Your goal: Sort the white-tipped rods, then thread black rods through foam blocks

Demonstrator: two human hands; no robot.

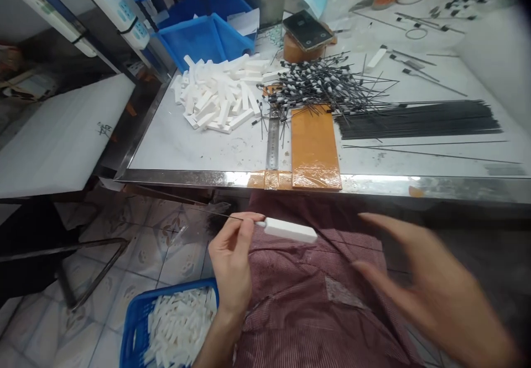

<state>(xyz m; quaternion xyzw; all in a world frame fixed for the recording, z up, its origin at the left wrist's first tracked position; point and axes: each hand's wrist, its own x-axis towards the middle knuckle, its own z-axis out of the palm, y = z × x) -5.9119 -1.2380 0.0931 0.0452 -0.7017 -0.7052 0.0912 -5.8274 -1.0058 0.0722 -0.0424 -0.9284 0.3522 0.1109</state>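
Note:
My left hand is closed, thumb and fingertips pinching a thin rod just left of a white rectangular block. A small pale collar shows at the block's left end, and the rod runs out to the left past my fingers. From the block's right end a dark thin rod slants down toward my right hand. That hand is blurred, thumb and fingers spread wide, with nothing gripped between them. Both hands are over a checked maroon cloth on my lap, below the table edge.
On the table lie a pile of white blocks, a heap of black-and-white tipped rods, a bundle of black rods, an orange-wrapped slab and a steel ruler. A blue basket of white pieces stands on the floor.

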